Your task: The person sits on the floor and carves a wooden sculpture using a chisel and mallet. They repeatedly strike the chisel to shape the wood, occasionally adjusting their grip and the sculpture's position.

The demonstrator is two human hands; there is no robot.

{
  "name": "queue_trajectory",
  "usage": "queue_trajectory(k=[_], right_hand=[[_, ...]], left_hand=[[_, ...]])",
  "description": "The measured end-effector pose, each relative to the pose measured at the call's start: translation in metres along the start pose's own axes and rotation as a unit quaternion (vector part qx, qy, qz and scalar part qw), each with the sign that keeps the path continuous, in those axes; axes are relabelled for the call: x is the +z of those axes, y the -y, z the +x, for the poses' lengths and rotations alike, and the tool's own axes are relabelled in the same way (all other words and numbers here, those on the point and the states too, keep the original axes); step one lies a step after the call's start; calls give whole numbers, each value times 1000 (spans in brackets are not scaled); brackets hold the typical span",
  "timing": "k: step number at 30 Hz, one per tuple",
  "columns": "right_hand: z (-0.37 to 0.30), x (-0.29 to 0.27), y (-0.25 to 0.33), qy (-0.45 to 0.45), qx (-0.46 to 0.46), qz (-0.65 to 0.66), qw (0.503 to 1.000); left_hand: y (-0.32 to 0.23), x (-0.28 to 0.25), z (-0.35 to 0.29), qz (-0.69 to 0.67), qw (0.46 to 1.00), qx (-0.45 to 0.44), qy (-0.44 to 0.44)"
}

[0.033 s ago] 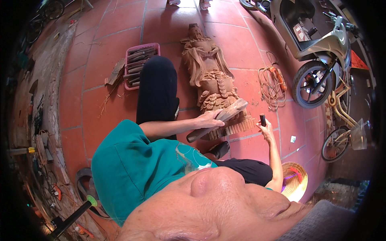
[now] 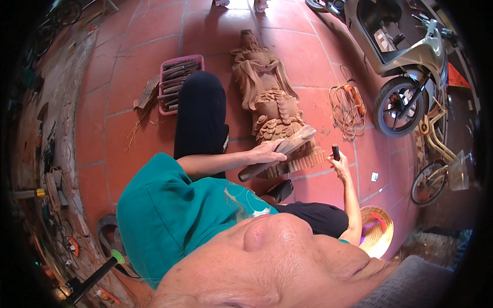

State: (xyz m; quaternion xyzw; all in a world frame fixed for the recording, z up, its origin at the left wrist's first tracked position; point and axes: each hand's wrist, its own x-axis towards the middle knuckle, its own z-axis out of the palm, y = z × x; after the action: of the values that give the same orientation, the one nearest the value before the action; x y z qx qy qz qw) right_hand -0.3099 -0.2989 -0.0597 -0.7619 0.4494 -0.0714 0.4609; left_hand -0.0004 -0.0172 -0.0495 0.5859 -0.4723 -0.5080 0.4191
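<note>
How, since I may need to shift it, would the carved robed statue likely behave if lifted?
The carved robed statue would probably feel heavy, being bulky and apparently wooden. It should be stiff, looking solidly carved. Its projecting robe edges might chip if knocked.

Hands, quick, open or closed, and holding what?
Left hand: closed, holding a wooden club.
Right hand: closed, holding a dark cylindrical handle.

"What carries everything?"
"Red tiled floor (image 2: pixel 149 38). The carved wooden statue (image 2: pixel 270 100) lies just beyond the left hand (image 2: pixel 267 152)."
"Elsewhere?"
"Pink basket (image 2: pixel 202 61), ahead and left of that hand; orange cable (image 2: pixel 356 98) beyond the right hand (image 2: pixel 339 165); straw hat (image 2: pixel 382 237) behind it."
</note>
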Motion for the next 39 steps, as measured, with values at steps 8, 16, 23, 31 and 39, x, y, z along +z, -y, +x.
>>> queue_trajectory(k=[8,16,23,31,39], right_hand=[[4,-22,35,-86,-41,-52,994],[2,-24,63,-133,-15,178,975],[4,-12,87,-57,-108,84,989],[10,-4,95,-38,-155,80,984],[22,3,70,-30,-221,42,974]], left_hand=[[4,7,8,-70,994,68,-50],[0,2,9,-99,990,-99,35],[-4,4,8,-101,992,-77,27],[0,5,9,-82,996,-38,-1],[7,2,13,-115,985,-119,40]])
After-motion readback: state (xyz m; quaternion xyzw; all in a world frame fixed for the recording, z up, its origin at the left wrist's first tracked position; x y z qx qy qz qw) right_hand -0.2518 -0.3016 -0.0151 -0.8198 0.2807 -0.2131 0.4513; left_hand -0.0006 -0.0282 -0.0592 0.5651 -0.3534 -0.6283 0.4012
